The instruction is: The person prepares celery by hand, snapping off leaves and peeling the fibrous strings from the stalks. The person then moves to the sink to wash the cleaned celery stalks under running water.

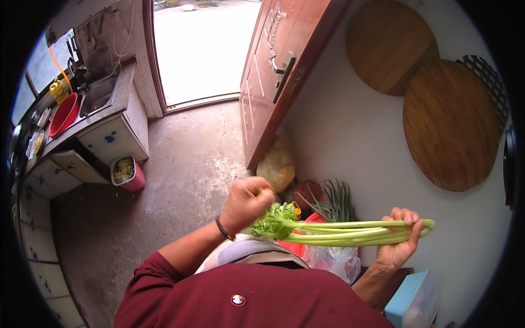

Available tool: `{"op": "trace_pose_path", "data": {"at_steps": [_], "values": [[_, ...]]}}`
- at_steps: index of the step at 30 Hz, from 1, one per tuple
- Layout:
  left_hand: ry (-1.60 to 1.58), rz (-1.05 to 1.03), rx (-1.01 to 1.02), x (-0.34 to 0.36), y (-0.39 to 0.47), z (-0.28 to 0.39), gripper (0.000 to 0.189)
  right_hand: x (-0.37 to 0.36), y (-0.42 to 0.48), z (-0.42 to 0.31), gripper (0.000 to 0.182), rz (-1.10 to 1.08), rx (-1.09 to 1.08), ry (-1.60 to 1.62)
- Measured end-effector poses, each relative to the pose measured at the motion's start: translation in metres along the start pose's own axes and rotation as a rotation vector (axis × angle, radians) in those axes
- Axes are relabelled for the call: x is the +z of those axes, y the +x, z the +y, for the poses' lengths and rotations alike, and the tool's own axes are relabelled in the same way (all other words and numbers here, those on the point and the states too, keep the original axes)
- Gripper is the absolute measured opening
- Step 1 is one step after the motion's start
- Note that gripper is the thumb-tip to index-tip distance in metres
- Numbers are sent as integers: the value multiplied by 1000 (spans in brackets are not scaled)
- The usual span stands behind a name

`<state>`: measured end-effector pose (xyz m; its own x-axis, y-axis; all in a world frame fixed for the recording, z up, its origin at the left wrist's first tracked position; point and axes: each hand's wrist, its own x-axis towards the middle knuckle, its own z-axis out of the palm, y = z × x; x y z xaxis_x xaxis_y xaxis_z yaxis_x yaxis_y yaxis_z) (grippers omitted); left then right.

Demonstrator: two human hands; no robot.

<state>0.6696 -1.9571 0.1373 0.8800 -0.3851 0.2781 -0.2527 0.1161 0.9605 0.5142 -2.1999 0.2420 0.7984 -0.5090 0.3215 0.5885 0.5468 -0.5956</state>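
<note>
A bunch of celery (348, 237) lies almost level across the front of my body, its pale base to the right and its leafy tops (277, 221) to the left. My right hand (398, 242) is closed around the stalks close to the base. Just above the leaves, my left hand (249, 201) is curled into a fist and slightly blurred. Whether a bit of leaf or stem is inside that fist is hidden. Below the stalks are a clear plastic bag (334, 260) and a red container (292, 247), partly covered by the celery.
Long green leaves (338, 203) stand behind the celery, near a tied yellowish bag (277, 164) by the open door (266, 82). A pink bin (133, 180) with plant scraps stands left, below the sink (98, 96). A blue box (404, 297) is at lower right. Round wooden boards (451, 127) hang on the wall.
</note>
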Motion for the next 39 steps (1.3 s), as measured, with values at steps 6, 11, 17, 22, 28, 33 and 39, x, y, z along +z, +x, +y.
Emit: {"op": "trace_pose_path", "data": {"at_steps": [6,11,17,22,28,33,39], "values": [[-218,-242,-168,-21,17,-18,24,-5,10,-26,16,105,0,109],[-365,-750,-152,-1,27,5,26,-12,13,-22,17,202,60,108],[-636,-1238,-475,8,24,14,40,-16,12,-18,17,208,152,154],[-361,-1267,-310,14,24,13,26,-18,10,-15,18,226,121,124],[248,-674,20,31,14,13,14,-8,8,-4,17,123,5,0],[-407,-437,-429,30,22,9,20,-2,6,7,19,110,-17,-17],[-614,82,-484,-26,33,-36,22,-6,8,-21,20,-78,-109,143]]}}
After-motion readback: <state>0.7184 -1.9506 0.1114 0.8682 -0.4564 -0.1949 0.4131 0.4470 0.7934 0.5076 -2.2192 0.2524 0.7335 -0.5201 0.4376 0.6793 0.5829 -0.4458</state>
